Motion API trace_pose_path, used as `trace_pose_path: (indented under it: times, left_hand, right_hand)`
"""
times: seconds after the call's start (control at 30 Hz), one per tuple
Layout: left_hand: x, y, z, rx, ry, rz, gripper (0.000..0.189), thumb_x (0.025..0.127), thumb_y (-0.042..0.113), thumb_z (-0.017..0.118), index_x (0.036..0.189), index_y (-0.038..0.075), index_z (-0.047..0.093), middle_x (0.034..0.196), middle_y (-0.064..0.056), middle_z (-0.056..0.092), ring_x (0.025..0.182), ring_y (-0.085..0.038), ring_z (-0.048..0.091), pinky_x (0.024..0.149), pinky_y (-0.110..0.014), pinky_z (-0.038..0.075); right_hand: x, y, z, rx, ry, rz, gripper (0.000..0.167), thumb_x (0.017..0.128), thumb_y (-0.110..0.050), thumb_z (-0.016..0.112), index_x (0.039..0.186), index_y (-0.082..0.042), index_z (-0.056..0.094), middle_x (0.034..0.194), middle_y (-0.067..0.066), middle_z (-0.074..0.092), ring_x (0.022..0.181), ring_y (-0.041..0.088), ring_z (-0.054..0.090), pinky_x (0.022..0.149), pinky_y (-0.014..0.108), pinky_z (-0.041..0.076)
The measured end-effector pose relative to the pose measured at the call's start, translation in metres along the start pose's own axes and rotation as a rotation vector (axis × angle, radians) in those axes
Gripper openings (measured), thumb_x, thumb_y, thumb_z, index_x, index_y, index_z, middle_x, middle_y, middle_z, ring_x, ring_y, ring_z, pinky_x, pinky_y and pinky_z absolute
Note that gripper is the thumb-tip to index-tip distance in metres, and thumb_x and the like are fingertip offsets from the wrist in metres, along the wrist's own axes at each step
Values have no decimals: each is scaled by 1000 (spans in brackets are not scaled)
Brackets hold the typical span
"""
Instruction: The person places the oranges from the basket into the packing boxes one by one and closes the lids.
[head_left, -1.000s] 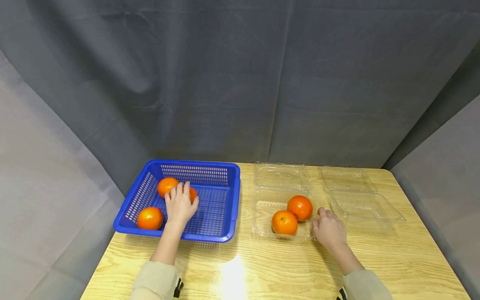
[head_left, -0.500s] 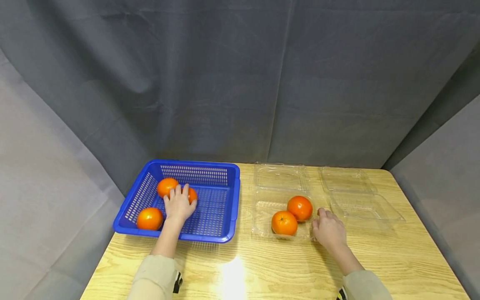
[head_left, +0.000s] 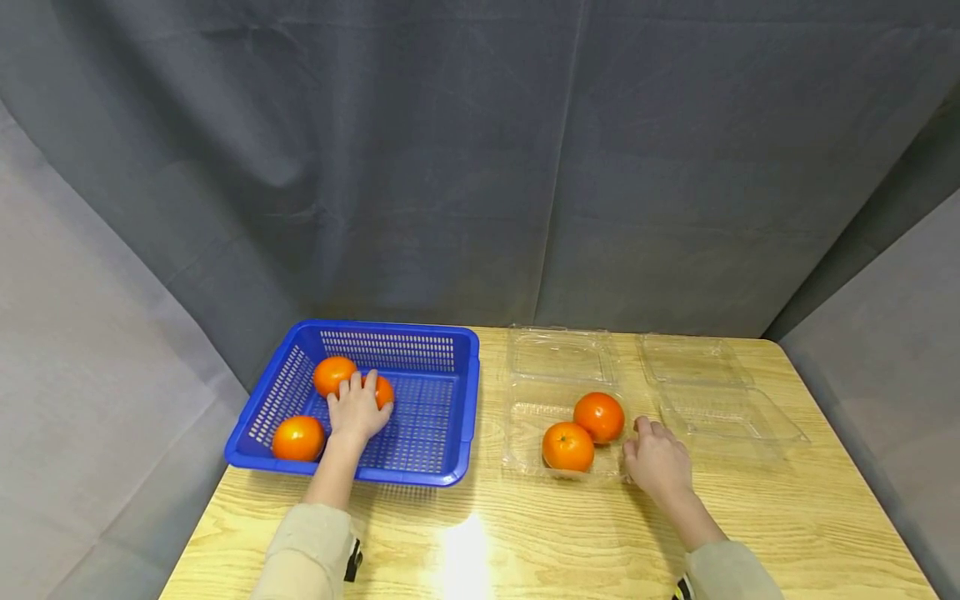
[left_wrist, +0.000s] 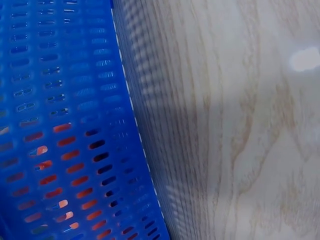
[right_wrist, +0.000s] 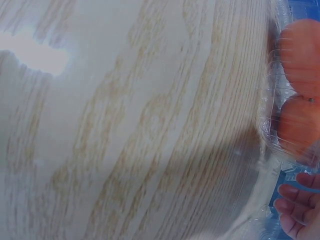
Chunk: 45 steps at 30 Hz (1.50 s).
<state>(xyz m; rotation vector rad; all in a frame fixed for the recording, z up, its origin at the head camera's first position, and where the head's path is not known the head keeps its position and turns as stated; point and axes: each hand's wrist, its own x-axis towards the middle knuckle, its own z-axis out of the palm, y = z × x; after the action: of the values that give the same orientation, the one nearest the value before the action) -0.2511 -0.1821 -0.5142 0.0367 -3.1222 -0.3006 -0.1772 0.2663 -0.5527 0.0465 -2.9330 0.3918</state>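
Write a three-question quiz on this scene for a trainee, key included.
1. How many oranges show in the basket in the head view?
2. True or false: the right hand is over the basket.
3. In the head view, the left hand partly hides: A) the curtain; B) an orange; C) a box.

Key:
1. Three.
2. False; the right hand is beside the box with two oranges.
3. B.

In the right wrist view, the pale, wood-grained surface (right_wrist: 140,120) filled most of the field, with bright glare at upper left. At the right edge, a clear plastic container (right_wrist: 268,117) held two orange fruits (right_wrist: 302,57), set close together. Below them in view, the right hand (right_wrist: 302,207), partly cut off, showed bent fingers.
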Motion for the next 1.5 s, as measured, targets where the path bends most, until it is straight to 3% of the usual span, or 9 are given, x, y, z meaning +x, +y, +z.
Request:
trace_pose_path:
  times: [0.27,0.47,0.93,1.5]
  left_hand:
    - [4,-1,0,15,-34,4,68,81,35,62,137,5,37,131,-25,38,115,-42,35,91,-61,30]
    - [6,-2,3,-29,-62,-7,70,81,32,65,138,4,35,134,-26,34,118,-43,33,93,-61,31]
    - [6,-2,3,-84,-38,6,70,78,24,70,135,1,37,129,-29,34,113,-46,34,87,-56,39]
    - [8,-4,5,-93,-32,26,72,77,24,72,134,-1,38,126,-32,34,112,-49,33,85,-59,39]
  right_hand:
    - [0,0,0,4,-5,6,31,84,-17,50,105,6,52,98,24,58,88,42,56,72,54,44]
    - [-1,-1,-1,8,-4,9,31,84,-17,51,105,6,52,98,24,58,89,42,55,71,54,43]
    - [0,-2,-2,17,-12,17,32,84,-17,50,106,5,52,99,23,58,90,42,55,71,55,44]
    - [0,-1,-2,20,-12,18,31,84,-17,50,105,5,52,98,23,58,90,42,55,71,55,43]
